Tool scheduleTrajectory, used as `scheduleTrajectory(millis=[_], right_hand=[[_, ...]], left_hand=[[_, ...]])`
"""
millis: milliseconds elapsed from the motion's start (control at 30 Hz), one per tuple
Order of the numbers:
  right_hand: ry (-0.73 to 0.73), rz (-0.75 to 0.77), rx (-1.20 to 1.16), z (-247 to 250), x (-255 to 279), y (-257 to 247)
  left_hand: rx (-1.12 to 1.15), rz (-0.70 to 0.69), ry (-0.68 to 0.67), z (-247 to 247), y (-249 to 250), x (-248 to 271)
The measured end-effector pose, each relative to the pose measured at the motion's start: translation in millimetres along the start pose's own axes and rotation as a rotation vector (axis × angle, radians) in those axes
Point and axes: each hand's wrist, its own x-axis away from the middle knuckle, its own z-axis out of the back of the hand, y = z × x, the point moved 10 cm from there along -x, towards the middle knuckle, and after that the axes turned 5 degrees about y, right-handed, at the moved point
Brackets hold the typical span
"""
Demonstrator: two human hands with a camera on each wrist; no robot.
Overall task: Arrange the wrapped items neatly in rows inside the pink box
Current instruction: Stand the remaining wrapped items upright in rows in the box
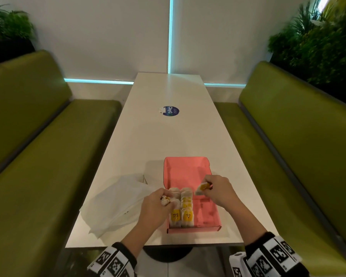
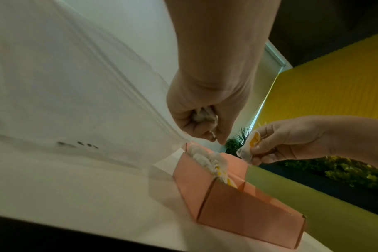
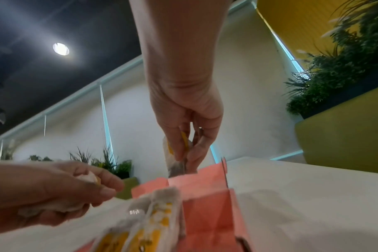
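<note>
Reading "ClayG": sticker (image 1: 171, 111); table (image 1: 148, 140)

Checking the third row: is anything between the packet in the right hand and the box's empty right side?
Nothing visible: the right hand holds its packet over the pink box's bare right side.

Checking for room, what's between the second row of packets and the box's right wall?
Bare pink floor, in the head view: the packet rows fill the box's left side, and the stretch to the right wall is free.

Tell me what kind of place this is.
Probably a café or canteen booth: green padded benches flank a long white table, with planters behind the seats and a round branded sticker on the tabletop.
</note>
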Motion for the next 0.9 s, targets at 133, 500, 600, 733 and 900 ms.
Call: scheduleTrajectory(millis=[133, 500, 600, 733, 900], right_hand=[[-0.019, -0.107, -0.005, -26.6, -4.9, 25.4], [0.023, -0.116, 0.186, -61.8, -6.9, 31.7], [0.093, -0.129, 0.139, -61.3, -4.9, 31.6], [0.196, -0.118, 0.063, -56.5, -3.1, 31.0], [0.213, -0.076, 0.091, -54.4, -3.5, 26.9]], left_hand=[[-0.146, 0.0, -0.097, -12.1, -8.0, 5.9], [-0.347, -0.085, -0.221, -34.2, -10.2, 12.6], [-0.33, -0.069, -0.229, -36.8, -12.7, 11.4], [-0.306, -0.053, -0.219, -35.1, -11.6, 11.4], [-0.283, -0.059, -0.198, -34.3, -10.1, 11.3]])
